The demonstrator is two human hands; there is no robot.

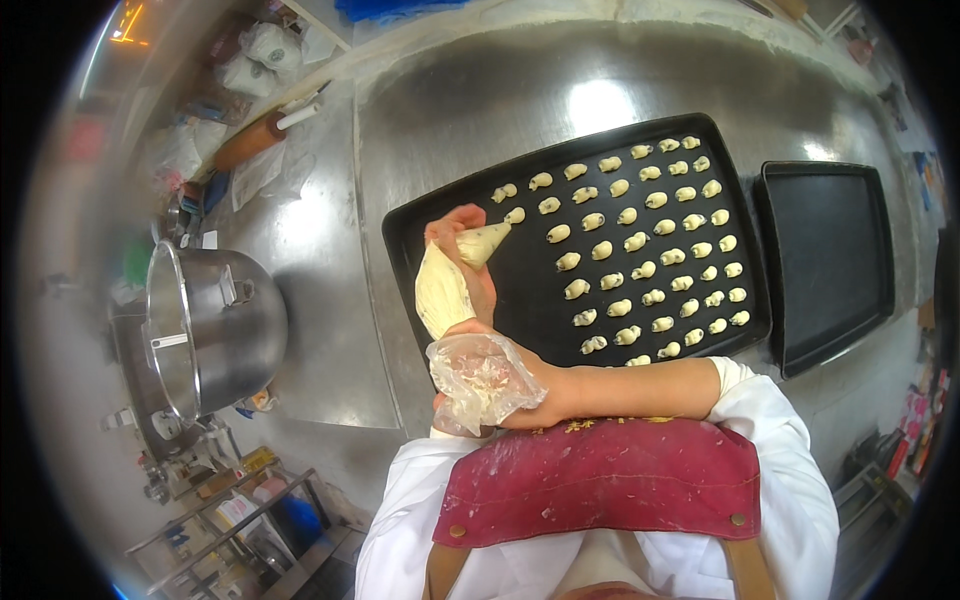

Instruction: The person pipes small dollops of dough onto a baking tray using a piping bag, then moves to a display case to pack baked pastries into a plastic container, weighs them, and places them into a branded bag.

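Observation:
A clear piping bag (440, 290) full of pale cream-coloured batter with dark specks is in both of my hands. My left hand (482, 288) is wrapped round its front part. My right hand (515, 352) is closed round the rear, below the loose, crumpled open end of the bag (480, 385), which is smeared with batter. The bag's tip points to the far right, at a small batter mound (515, 215) on a large black baking tray (520, 300). Rows of similar mounds (627, 215) cover the tray's middle and right.
A second black baking tray (825, 260) lies to the right on the metal worktop (480, 100). On the left stands a large steel mixing bowl (235, 320). A rolling pin (248, 142) and plastic bags lie at the far left. A metal rack (240, 530) is at the lower left.

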